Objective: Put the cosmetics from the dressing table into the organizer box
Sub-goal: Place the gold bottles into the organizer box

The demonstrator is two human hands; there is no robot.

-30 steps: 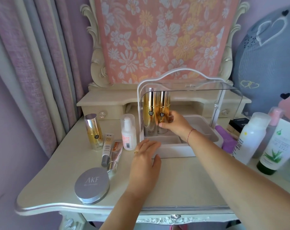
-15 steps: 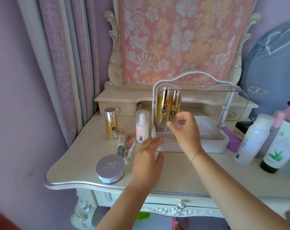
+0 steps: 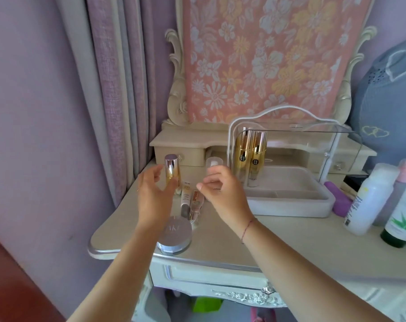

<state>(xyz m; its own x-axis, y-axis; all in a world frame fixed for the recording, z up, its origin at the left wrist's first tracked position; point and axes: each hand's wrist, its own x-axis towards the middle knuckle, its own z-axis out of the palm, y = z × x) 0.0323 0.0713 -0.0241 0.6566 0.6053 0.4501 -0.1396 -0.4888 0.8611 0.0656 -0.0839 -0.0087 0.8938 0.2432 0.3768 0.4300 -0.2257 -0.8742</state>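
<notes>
Two tall gold pump bottles with mirrored lower halves stand upright side by side in the rear left corner of the white organizer box with a raised clear lid and arched white handle, which sits on the cream dressing table with silver trim.

A third, shorter gold bottle with a pink-silver cap stands upright on the table left of the box. The left hand is raised around it, its fingers spread and released, the thumb on one side and the fingers on the other; whether they touch it cannot be told.

The right hand hovers in front of a small white bottle with a clear cap, its fingers loosely curled and grasping nothing.

Between the two hands lie a beige BB cream tube and a shiny pinkish tube, side by side. Near the front edge lies a round silver compact, partly under the left wrist.

Right of the box stand a white foam bottle and a white aloe tube with a dark green cap.
</notes>
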